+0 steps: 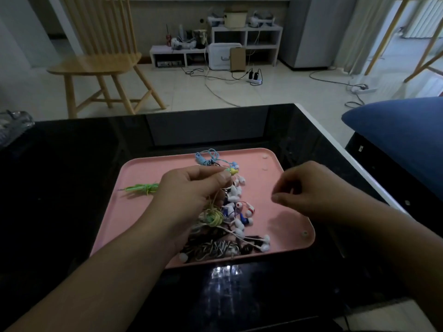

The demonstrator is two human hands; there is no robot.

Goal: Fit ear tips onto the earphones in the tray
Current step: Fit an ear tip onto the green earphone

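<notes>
2 hands hover over the pink tray (148, 168). I see my left hand (191, 190) pinching the yellow earphone (233, 172), nozzle toward my right hand (309, 190), whose fingers curl; any ear tip there is unclear.

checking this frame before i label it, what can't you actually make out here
Head view only:
- Whether the right hand pinches an ear tip: too small and dim.
- Whether the yellow earbud at the left hand fingertips already has a tip: too small.
- Earphones under the left hand and wrist: hidden.
- Which cord belongs to which bud in the pile on the pink tray: tangled.
</notes>
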